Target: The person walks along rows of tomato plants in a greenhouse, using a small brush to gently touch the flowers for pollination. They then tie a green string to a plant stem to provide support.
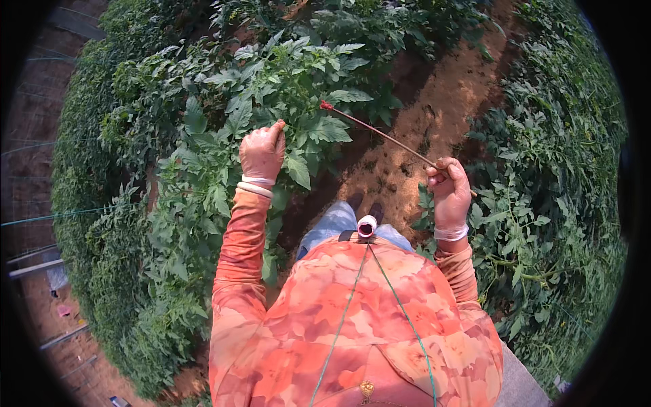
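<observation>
My right hand (450,193), in a thin clear glove, grips a slender stick (386,136) near its lower end. The stick slants up to the left, and its red-coated tip (326,105) is beside the leaves of a tomato plant (285,76). Against the same foliage, my left hand (263,152), also gloved, has thumb and forefinger pinched together; whether a bit of plant is between them cannot be told. A small white bottle (366,226), open at the top with dark red inside, hangs at my waist from a green cord (338,325) around my neck.
Dense tomato rows stand on the left (101,203) and right (559,152). Between them runs a sandy soil path (432,112), where my shoes show. Green strings (76,212) stretch across the left side, near pale metal bars (35,268).
</observation>
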The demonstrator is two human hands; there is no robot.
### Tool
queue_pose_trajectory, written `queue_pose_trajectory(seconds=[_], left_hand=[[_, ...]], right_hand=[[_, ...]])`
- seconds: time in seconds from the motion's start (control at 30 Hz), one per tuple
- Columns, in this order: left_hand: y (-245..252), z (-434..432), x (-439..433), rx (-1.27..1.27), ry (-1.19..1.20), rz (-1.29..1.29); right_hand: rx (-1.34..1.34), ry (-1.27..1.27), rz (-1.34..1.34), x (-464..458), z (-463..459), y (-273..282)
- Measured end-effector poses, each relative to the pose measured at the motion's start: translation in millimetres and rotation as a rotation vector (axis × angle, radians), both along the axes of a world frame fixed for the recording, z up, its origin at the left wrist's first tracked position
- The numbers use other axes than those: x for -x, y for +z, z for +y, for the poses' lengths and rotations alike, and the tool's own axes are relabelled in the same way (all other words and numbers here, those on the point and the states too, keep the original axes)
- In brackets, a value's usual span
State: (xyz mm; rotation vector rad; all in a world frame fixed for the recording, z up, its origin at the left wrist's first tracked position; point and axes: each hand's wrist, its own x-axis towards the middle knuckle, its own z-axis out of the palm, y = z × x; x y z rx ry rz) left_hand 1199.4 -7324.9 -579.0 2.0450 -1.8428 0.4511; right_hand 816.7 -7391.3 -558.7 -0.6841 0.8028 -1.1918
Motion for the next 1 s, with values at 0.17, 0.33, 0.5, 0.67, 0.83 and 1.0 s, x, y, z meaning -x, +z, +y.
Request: queue_pose_trajectory(seconds=[0.17, 0.33, 0.5, 0.67, 0.83, 1.0], left_hand=[[-15.1, -104.8, -34.0, -0.3, -0.144, -0.361], [-35.5, -154.0, -53.5, -0.419, -0.241, -0.475], [-41.5, -164.1, -58.2, -0.662, -0.126, -0.462], [-36.4, -176.0, -55.3, -0.911, 0.104, -0.342], [-36.1, -169.8, -59.8, -0.626, 0.109, -0.125], [-52.7, -157.9, -57.5, -0.46, 0.273, 0.315]], right_hand=[[0.002, -0.07, 0.033, 7.7, -12.1, 6.6], [0.01, -0.148, -0.011, 21.6, -21.3, 15.3], [0.033, -0.18, -0.104, 27.7, -28.1, 14.1], [0.012, -0.193, -0.114, 25.1, -37.3, 13.8], [-0.004, -0.231, -0.135, 20.5, -47.5, 18.6], [0.014, -0.238, -0.134, 22.2, -55.0, 19.9]])
